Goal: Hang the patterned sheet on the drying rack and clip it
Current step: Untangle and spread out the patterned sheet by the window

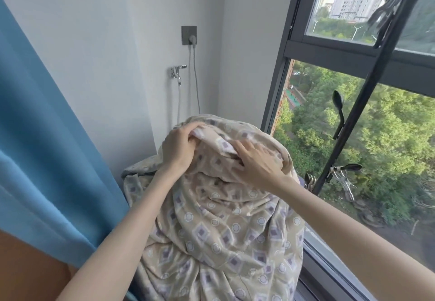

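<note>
The patterned sheet, beige with purple squares and white rings, is bunched in a tall heap in front of me and hangs down toward the bottom edge. My left hand grips a fold near the top of the heap, fingers curled round the cloth. My right hand lies on the cloth just right of it, fingertips tucked into a fold. A black rack bar slants up along the window at the right. Metal clips with black handles hang on it near its lower end. Whatever carries the sheet is hidden.
A blue curtain fills the left side. On the white wall behind are a grey socket with a plug and a chrome tap. The dark-framed window stands at the right, its sill running along the lower right.
</note>
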A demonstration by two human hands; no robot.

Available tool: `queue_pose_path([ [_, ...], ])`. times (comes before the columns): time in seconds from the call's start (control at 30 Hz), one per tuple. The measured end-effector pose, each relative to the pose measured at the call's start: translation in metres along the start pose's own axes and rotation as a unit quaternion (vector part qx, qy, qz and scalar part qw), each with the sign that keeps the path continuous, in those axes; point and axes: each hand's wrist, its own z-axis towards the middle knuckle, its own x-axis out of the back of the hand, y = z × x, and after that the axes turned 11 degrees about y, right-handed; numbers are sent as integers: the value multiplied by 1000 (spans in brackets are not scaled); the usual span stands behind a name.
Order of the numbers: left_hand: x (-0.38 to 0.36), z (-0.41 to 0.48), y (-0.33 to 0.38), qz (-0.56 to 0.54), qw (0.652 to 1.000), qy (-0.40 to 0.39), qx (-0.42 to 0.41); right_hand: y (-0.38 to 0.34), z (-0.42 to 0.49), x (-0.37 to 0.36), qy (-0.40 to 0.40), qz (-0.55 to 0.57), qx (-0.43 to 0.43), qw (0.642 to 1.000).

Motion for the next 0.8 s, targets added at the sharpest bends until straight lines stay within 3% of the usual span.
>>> queue_pose_path([
  [0.17,9,14,6,-78,997,11,1,24,13,14,167,18,-75,983],
  [0.27,-4,1,-9,-90,991,-101,-20,34,1,14,178,-7,-133,975],
  [0.33,-18,-22,-32,-76,970,-227,40,39,-16,5,122,-43,-139,982],
  [0.43,-33,-62,-62,-20,926,-364,100,42,-43,-14,-74,-96,-143,982],
  [0.57,-34,-91,-71,22,878,-465,114,23,-51,-18,-252,-106,-166,947],
  [0.67,-27,-87,-76,18,865,-491,96,7,-32,-1,-396,-78,-165,900],
  [0.73,-20,-77,-78,8,855,-509,102,-2,-13,8,-404,-51,-145,902],
  [0.8,-14,-66,-76,-4,852,-511,112,-11,7,5,-324,-19,-130,937],
])
